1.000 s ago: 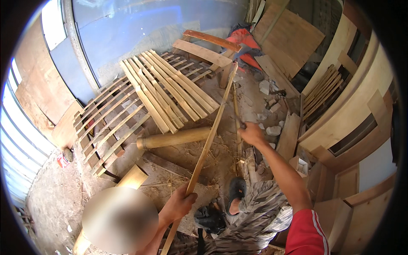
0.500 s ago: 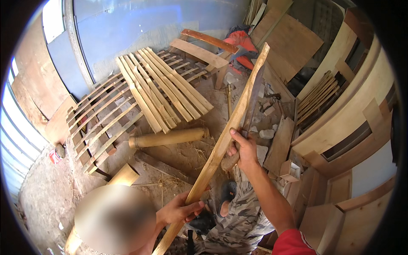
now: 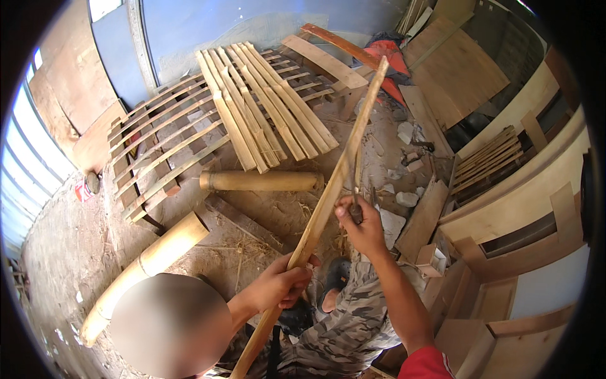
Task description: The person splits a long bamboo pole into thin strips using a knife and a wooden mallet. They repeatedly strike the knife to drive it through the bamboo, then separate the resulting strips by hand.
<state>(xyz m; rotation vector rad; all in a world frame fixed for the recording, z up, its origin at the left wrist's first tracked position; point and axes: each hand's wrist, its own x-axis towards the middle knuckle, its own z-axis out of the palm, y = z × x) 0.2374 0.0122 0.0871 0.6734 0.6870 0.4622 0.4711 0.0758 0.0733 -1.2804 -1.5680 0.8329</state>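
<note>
Bamboo strip (image 3: pixel 328 189): long axis runs diagonal, from bottom centre of frame up to upper right of centre, top end near the orange cloth (image 3: pixel 391 54).

Left hand (image 3: pixel 281 284) clenched around the strip low down, lower centre. Right hand (image 3: pixel 360 221) sits just right of the strip at mid-length, closed on a thin dark tool (image 3: pixel 356 189), likely a blade, held roughly along the strip and right beside it. Can't tell if the edge is actually biting into the strip.

So: left hand is the lower anchor, right hand is higher up the strip. From the right hand, most of the free length lies up and right; the gripped length lies down and left.

Around it: a short bamboo pole (image 3: pixel 262 181) lies horizontal just left of the strip at frame centre. Finished slats (image 3: pixel 265 107) stacked on a slatted rack (image 3: pixel 158 151), upper left. Thick bamboo culm (image 3: pixel 145 265) lower left. Boards and panels (image 3: pixel 517 196) down the right side. Camouflage trousers (image 3: pixel 347 322) below the hands.
</note>
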